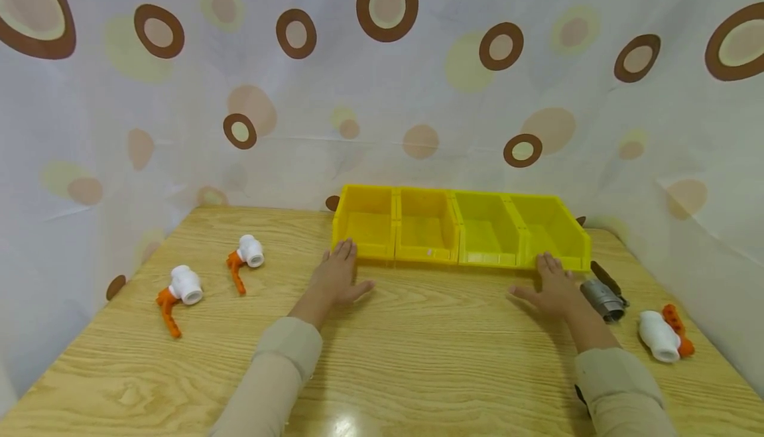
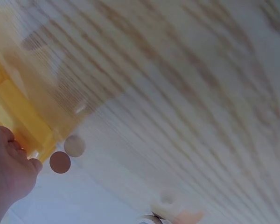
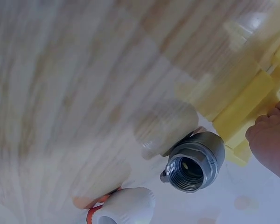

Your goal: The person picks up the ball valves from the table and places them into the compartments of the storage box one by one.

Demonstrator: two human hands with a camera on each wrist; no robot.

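Note:
A row of several yellow plastic bins (image 1: pixel 426 253) stands side by side at the back of the table. My left hand (image 1: pixel 335 279) has its fingers against the front of the leftmost bin, thumb spread to the right. At the rightmost bin, the fingertips of my right hand (image 1: pixel 552 290) rest on the front wall, with the thumb pointing left. Both hands have fairly straight fingers and grip nothing. The left wrist view shows the hand (image 2: pixel 16 172) beside the orange-yellow bin wall (image 2: pixel 25 116). Just right of my right hand lies a metal ball valve (image 1: pixel 604 300) with a dark handle.
Two white plastic ball valves with orange handles, one nearer (image 1: pixel 186 286) and one farther (image 1: pixel 251 250), lie on the table's left side. Another white valve (image 1: pixel 659 336) lies at the right. A patterned curtain (image 1: pixel 382 92) hangs behind the wooden table (image 1: pixel 418 371).

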